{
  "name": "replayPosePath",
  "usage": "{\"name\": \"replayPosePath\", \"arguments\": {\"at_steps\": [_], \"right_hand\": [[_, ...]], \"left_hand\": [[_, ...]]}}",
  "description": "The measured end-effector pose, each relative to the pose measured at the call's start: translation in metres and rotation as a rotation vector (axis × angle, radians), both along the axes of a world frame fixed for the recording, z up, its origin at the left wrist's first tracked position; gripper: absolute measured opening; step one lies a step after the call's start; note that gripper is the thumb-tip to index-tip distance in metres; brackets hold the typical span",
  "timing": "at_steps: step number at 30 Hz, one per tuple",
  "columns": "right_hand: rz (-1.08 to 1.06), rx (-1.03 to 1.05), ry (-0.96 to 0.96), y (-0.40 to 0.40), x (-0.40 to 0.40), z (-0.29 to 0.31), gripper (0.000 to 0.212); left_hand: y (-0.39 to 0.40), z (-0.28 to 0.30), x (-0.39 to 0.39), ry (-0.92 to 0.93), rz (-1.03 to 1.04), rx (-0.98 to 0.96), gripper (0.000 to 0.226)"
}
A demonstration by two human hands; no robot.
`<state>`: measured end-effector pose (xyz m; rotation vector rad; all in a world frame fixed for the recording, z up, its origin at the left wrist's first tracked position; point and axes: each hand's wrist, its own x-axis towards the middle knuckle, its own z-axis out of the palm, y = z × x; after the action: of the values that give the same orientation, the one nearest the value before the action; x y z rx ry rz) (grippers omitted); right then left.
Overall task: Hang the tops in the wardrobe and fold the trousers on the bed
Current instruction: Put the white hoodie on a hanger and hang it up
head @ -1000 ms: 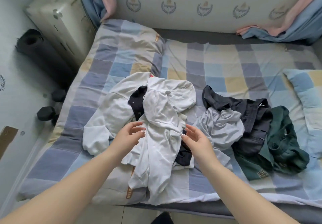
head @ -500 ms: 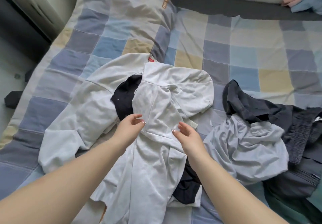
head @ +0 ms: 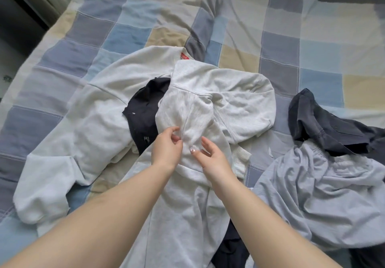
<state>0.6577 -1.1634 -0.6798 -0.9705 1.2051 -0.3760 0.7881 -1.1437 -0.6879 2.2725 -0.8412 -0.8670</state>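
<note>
**Here: taking hold of the top garment of the pile**

Both hands meet over the white hooded top (head: 200,105), which lies uppermost on a heap of clothes at the middle of the bed (head: 129,36), nearer its front edge. The left hand (head: 167,148) has its thumb and fingers curled onto a raised fold of the white fabric and appears to pinch it; the right hand (head: 214,156) hovers just beside it with fingers loosely spread, its fingertips (head: 205,142) touching or nearly touching the cloth, and no grip is visible. Beneath this top lie a second white sweatshirt (head: 83,121), spread toward the bed's left edge, and a dark navy garment (head: 145,111) caught between the two. Toward the right edge sit a pale blue garment (head: 325,194) and a dark grey piece (head: 320,126), partly overlapping.

To do the step well, the grip probably ought to shift from mid-body fabric to the shoulders or neckline, one hand to each side, so that the top hangs straight when lifted and is ready for a hanger. Lifting slowly would let the navy garment slide free rather than be dragged along. No garment here can yet be told for trousers with certainty, and no wardrobe or hanger is in view.
</note>
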Motion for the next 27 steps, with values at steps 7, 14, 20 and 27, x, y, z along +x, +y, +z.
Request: {"name": "replayPosePath", "arguments": {"at_steps": [7, 14, 20, 27], "right_hand": [[0.051, 0.058, -0.012, -0.005, 0.013, 0.007, 0.066], [0.067, 0.029, 0.028, -0.009, 0.009, 0.008, 0.070], [-0.164, 0.098, 0.033, -0.005, 0.003, 0.030, 0.057], [-0.339, 0.112, 0.155, 0.004, -0.033, 0.091, 0.029]], "left_hand": [[-0.004, 0.001, 0.000, -0.062, -0.042, 0.057, 0.054], [-0.003, 0.004, 0.001, 0.101, 0.016, -0.036, 0.036], [0.048, 0.051, -0.043, 0.578, -0.154, -0.081, 0.047], [0.114, 0.133, -0.084, 0.802, -0.389, 0.082, 0.062]]}}
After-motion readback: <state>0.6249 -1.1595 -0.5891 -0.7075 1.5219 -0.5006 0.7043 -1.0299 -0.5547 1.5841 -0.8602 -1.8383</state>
